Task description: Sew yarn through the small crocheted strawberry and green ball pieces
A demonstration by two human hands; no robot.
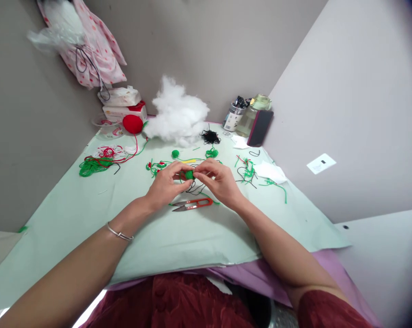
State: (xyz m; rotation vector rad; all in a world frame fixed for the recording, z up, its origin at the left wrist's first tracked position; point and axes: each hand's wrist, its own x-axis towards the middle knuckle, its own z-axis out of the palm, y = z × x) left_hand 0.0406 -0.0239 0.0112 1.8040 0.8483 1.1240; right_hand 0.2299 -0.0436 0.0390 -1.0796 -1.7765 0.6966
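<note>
Between the thumb and fingers of my left hand (165,186) is a small green crocheted piece (189,174). My right hand (222,183) is pinched closed at the right side of this piece; whatever its fingertips grip is too small to make out. Loose black yarn (196,188) trails on the table under both hands. Orange-handled thread snips (203,203) lie just below the hands, blades pointing left. Beyond the hands are a yellow strip (188,161), a small green ball (175,154) and red-and-green crocheted bits (157,166).
White stuffing (178,114) is heaped at the back. A red yarn ball (133,124) and green yarn (95,166) lie left. Yarn scraps (248,171) and white paper (270,172) are right. A phone (260,128) leans against a bottle (248,119) at the back right.
</note>
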